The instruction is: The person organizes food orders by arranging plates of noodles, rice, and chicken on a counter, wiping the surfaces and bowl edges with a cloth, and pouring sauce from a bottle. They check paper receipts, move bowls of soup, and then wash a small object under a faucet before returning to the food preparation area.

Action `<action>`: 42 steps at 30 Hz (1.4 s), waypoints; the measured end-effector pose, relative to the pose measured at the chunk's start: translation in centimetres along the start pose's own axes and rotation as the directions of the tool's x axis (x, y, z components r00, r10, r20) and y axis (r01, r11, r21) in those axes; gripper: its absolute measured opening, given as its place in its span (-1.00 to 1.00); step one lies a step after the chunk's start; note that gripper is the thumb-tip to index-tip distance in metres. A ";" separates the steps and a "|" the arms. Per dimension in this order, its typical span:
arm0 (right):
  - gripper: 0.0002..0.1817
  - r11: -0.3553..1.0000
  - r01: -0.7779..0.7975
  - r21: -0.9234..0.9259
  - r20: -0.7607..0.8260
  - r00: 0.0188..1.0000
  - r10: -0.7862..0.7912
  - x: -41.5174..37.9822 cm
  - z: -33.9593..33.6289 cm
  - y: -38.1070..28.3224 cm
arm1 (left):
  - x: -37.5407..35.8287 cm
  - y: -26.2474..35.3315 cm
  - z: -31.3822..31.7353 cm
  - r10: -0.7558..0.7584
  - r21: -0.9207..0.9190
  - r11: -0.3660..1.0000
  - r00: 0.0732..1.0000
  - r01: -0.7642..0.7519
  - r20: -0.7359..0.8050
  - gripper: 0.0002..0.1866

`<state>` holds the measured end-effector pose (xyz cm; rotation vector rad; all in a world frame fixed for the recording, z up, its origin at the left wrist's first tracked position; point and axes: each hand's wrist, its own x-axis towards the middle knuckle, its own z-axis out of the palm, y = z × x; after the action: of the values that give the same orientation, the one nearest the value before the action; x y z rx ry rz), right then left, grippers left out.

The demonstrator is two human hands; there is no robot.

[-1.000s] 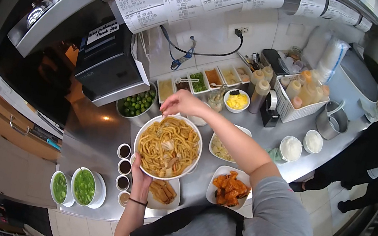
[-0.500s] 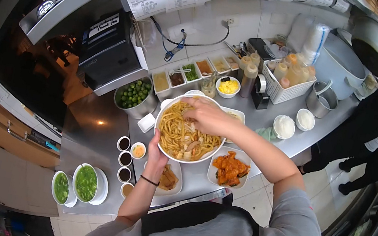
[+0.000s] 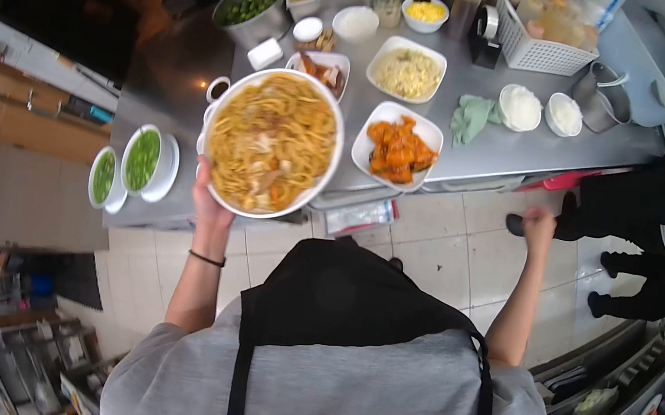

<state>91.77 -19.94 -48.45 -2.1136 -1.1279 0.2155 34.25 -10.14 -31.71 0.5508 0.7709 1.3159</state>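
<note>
My left hand (image 3: 211,203) grips the lower left rim of a large white bowl of noodles (image 3: 272,145), lifted above the counter's front edge. The noodles are thick and yellow-brown, with pale pieces on top. Out to the right, above the tiled floor, my right hand (image 3: 539,226) is curled closed, and nothing shows in it. Closest to the bowl on the right is a square white dish of orange-glazed pieces (image 3: 397,150). Behind the bowl is a dish of browned pieces (image 3: 325,76), partly hidden by it. A cup of dark sauce (image 3: 218,88) shows beside its rim.
Two white bowls of green soup (image 3: 143,161) stand at the left. Farther back are a dish of pale shredded food (image 3: 407,74), a green cloth (image 3: 472,118), two bowls of rice (image 3: 521,108) and a white bottle basket (image 3: 543,54). A person in a black apron (image 3: 650,203) stands at right.
My right hand has left the noodles and swung out right, away from the bowl. My left hand has carried the bowl left and toward me. The view has tilted down.
</note>
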 end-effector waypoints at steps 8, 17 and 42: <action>-0.76 0.914 -0.379 -0.145 0.436 0.805 0.403 -11.5 6.3 13.2 | -14.4 -0.3 -3.9 0.248 0.068 0.969 0.913 -0.239 -0.323 -0.44; -0.77 0.953 0.172 0.251 0.006 0.984 -0.179 -5.2 18.6 8.1 | -15.4 -0.2 -5.4 0.141 0.116 0.987 0.943 -0.111 -0.301 -0.40; -0.77 -0.437 -0.562 0.702 0.708 0.488 0.510 -5.2 27.0 -8.4 | -12.7 1.1 1.7 0.118 0.275 0.958 0.985 -0.080 -0.124 -0.39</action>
<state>70.91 -7.07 -63.47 -0.9129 0.5177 1.2032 33.94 -22.31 -27.41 0.7277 1.0597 1.3613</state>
